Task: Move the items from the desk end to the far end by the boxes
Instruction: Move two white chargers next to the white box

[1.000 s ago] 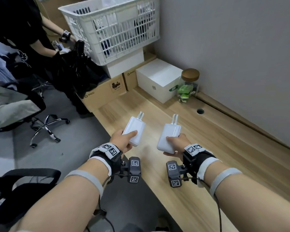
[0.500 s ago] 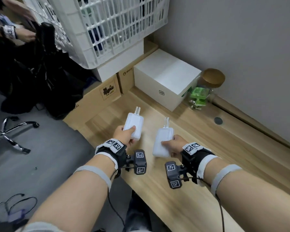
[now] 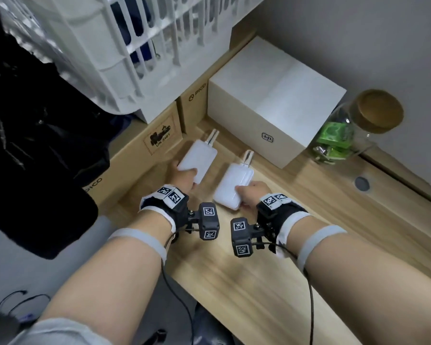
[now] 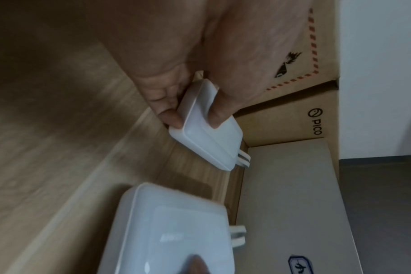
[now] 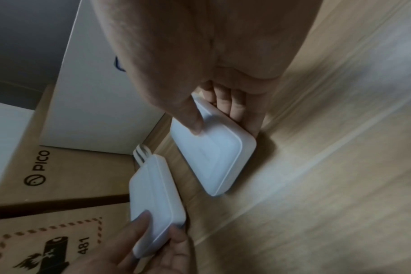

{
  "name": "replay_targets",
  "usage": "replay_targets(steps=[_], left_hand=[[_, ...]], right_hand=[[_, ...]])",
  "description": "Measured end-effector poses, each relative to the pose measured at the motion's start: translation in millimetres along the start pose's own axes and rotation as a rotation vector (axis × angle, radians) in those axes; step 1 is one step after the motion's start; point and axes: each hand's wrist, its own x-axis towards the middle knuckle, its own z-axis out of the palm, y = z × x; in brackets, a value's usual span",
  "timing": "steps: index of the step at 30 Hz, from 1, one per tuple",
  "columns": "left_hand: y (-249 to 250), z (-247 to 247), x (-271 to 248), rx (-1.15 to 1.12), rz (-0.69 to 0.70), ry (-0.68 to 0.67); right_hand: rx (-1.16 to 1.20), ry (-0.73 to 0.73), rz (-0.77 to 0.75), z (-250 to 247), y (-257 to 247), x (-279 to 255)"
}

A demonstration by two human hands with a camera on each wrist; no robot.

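Two white power adapters with metal prongs are over the wooden desk, prongs toward the boxes. My left hand grips the left adapter by its near end, thumb on top, just in front of the brown cardboard boxes. My right hand grips the right adapter the same way, its prongs close to the white box. Both adapters are low over the desk; whether they touch it I cannot tell. The two lie side by side, a small gap apart.
A white slatted basket sits on the stacked boxes. A glass jar with a cork lid stands right of the white box by the wall. A cable hole lies in the desk. Dark clothing hangs at left.
Both hands have carried their adapters forward along the desk to just in front of the boxes, and lower toward the surface.
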Motion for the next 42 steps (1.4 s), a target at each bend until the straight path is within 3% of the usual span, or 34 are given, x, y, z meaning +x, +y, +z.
replay_targets(steps=[6, 11, 16, 20, 23, 32, 36, 42], left_hand=[[11.7, -4.1, 17.2, -0.154, 0.048, 0.05], [22.3, -12.5, 17.1, -0.015, 0.133, 0.07], [23.5, -19.1, 4.1, 0.04, 0.062, -0.021], [-17.1, -17.5, 44.4, 0.018, -0.003, -0.095], [-20.0, -16.2, 44.5, 0.022, -0.011, -0.102], [29.2, 15.4, -69.5, 0.048, -0.011, -0.032], [34.5, 67.2, -120.5, 0.11, -0.011, -0.198], [-1.8, 193.3, -271.8, 0.202, 0.071, -0.558]], right_hand=[[0.204, -0.056, 0.011, 16.3, -45.2, -3.8], [0.327, -0.133, -0.025, 30.8, -60.4, -3.6], [0.441, -0.139, -0.035, 37.3, -61.7, -4.7], [0.495, -0.173, -0.046, 33.4, -55.7, -5.4], [0.45, -0.204, -0.055, 27.6, -53.1, -8.8], [0.371, -0.211, -0.101, -34.9, -27.4, -55.7], [0.423, -0.132, -0.128, -93.4, 10.9, -86.9], [0.566, 0.082, -0.197, -228.1, 135.9, -174.1]])
